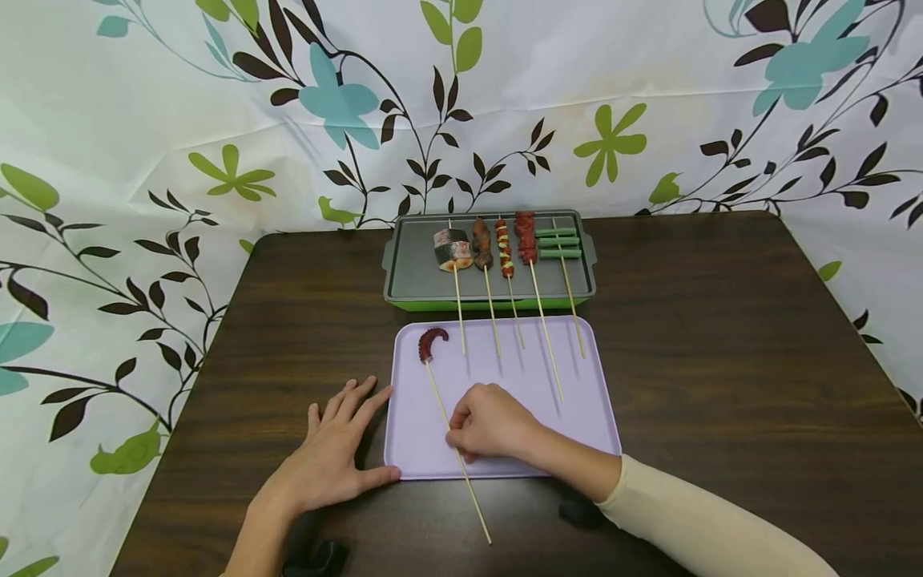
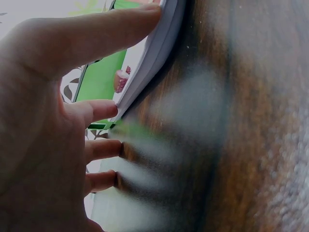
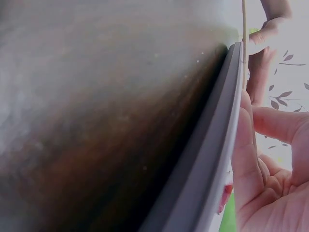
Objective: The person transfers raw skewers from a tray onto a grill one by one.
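A skewer with a dark red tentacle (image 1: 433, 343) lies slanted over the lilac tray (image 1: 598, 433), its stick passing beyond the tray's near edge. My right hand (image 1: 497, 421) pinches that stick around its middle between thumb and fingers. In the right wrist view the thin stick (image 3: 245, 43) runs up from the fingertips. At the tray's left side my left hand (image 1: 328, 461) rests with spread fingers. Its thumb and index finger touch the tray rim (image 2: 154, 53), and the other fingertips come down at the table.
Behind the tray stands a grey-topped green grill (image 1: 414, 284). Across it lie several skewers: a thick dark-skinned piece (image 1: 453, 250), brown meat (image 1: 482, 244), a sausage (image 1: 504, 248), red meat (image 1: 526, 239) and green pods (image 1: 558, 242). Their sticks overhang the tray. A patterned cloth (image 1: 505, 96) hangs behind.
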A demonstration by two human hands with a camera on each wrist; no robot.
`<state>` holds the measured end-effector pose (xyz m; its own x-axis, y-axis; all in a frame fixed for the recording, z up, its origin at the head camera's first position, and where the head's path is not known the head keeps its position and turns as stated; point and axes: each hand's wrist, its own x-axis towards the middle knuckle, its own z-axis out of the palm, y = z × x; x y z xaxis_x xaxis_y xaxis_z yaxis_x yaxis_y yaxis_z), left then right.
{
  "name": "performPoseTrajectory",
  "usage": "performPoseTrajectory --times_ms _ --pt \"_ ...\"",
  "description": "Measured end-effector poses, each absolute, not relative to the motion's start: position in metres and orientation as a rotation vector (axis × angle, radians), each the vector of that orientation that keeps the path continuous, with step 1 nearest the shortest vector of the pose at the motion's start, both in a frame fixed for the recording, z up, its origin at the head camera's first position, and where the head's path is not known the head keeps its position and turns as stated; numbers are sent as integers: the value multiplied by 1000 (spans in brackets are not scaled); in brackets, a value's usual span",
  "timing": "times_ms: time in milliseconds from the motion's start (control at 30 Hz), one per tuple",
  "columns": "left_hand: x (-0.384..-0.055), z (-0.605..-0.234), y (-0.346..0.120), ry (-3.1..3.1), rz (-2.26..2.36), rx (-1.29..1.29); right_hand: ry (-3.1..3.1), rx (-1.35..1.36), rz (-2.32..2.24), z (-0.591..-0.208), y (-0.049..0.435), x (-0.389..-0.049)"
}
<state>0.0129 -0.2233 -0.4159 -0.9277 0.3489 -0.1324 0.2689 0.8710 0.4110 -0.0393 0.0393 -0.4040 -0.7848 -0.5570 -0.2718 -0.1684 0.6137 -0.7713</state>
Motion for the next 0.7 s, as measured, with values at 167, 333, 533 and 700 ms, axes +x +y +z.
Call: performPoseTrajectory --times_ms 167,333,533,700 --pt "13 -417 -224 2839 577 471 2321 -570 -1089 -404 42 -39" --pt "13 -417 -225 2842 577 475 2320 -600 -1095 -404 42 -39" --pt "13 -416 -225 2843 578 471 2306 -593 -1116 -404 43 -38" --pt "13 -416 -224 2831 586 454 2299 -603 -1122 -402 43 -36"
